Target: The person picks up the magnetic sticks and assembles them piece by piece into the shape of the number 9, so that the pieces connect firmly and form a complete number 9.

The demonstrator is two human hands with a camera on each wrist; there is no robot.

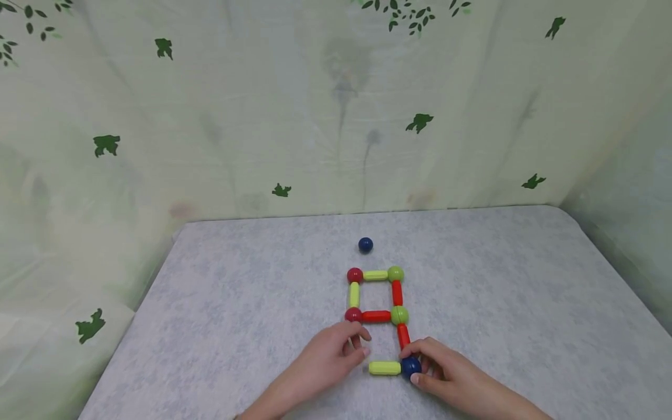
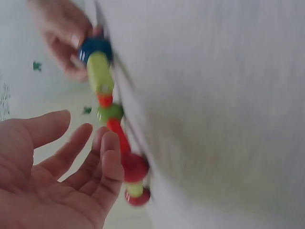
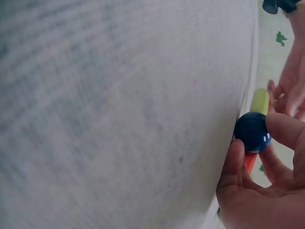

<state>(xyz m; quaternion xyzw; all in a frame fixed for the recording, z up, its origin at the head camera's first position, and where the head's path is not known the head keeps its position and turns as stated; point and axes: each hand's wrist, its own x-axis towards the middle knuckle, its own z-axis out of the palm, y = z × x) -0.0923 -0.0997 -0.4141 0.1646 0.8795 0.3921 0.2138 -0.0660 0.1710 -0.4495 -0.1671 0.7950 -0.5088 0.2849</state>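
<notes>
My right hand (image 1: pixel 443 373) pinches a dark blue ball (image 3: pixel 252 132) between thumb and fingers, at the near right corner of a ball-and-rod figure lying on the table. A yellow-green rod (image 1: pixel 385 368) sticks out leftward from that ball, and a red rod (image 1: pixel 403 336) joins it to a green ball (image 1: pixel 400 315) above. Beyond, red balls (image 1: pixel 354 275), green balls and short rods make a closed square. My left hand (image 1: pixel 333 353) hovers left of the yellow-green rod's free end, fingers loosely bent, holding nothing; the left wrist view shows its bare palm (image 2: pixel 52 191).
A loose dark blue ball (image 1: pixel 366 245) sits on the grey table (image 1: pixel 252 280) behind the figure. Pale curtain-like cloth (image 1: pixel 294 116) with green leaf and bird prints rises behind the table and along its sides.
</notes>
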